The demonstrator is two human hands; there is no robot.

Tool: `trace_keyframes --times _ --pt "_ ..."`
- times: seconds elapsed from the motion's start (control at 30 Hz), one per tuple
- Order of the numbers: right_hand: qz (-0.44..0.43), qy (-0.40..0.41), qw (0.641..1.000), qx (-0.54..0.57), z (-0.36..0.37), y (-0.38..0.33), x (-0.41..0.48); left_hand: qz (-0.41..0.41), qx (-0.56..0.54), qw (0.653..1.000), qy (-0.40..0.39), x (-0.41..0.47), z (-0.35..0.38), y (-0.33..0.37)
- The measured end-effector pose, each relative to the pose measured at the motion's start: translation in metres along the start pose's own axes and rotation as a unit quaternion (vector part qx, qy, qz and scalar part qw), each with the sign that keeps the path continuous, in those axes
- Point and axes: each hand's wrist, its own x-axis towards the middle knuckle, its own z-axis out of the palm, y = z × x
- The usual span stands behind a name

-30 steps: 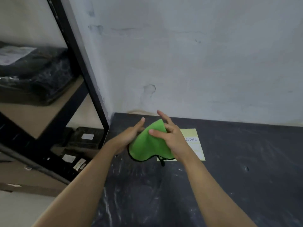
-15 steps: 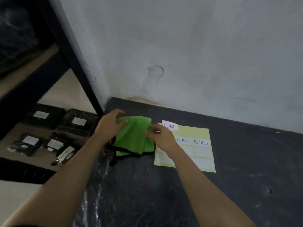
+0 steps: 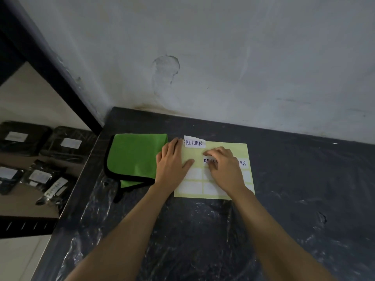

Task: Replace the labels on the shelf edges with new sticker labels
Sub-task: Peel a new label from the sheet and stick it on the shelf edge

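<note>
The pale yellow sticker sheet [image 3: 233, 149] lies flat on the dark counter [image 3: 304, 179] near the wall, and everything else sits around it: the folded green cloth [image 3: 134, 157] just to its left, and a loose white label [image 3: 194, 142] reading RETURN at its upper left corner. The left hand [image 3: 172, 165] rests palm down on the sheet's left edge with its fingers spread and gripping nothing, touching the cloth's right side. The right hand [image 3: 225, 167] presses on the sheet's middle, fingers curled down onto a written label (REJE is readable), though whether they pinch it I cannot tell.
</note>
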Motion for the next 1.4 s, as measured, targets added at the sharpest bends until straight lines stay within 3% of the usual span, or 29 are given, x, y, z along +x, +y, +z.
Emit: trace_keyframes --times 0.13,0.3,0.63,1.4 --pt "-0.028 -0.052 0.998 -0.027 -0.004 0.005 0.017 0.012 0.033 0.999 -0.018 0.004 0.003 -0.011" --pt "-0.032 -0.084 0.996 -0.015 -0.007 0.009 0.022 0.055 0.108 0.992 0.040 -0.011 0.007 -0.010" --pt "-0.062 -0.095 0.994 0.001 -0.008 0.017 0.023 0.059 0.116 0.987 0.091 -0.012 0.007 -0.005" --pt "-0.091 -0.107 0.990 -0.024 -0.009 0.019 0.030 0.050 0.108 0.989 0.086 -0.013 0.006 -0.004"
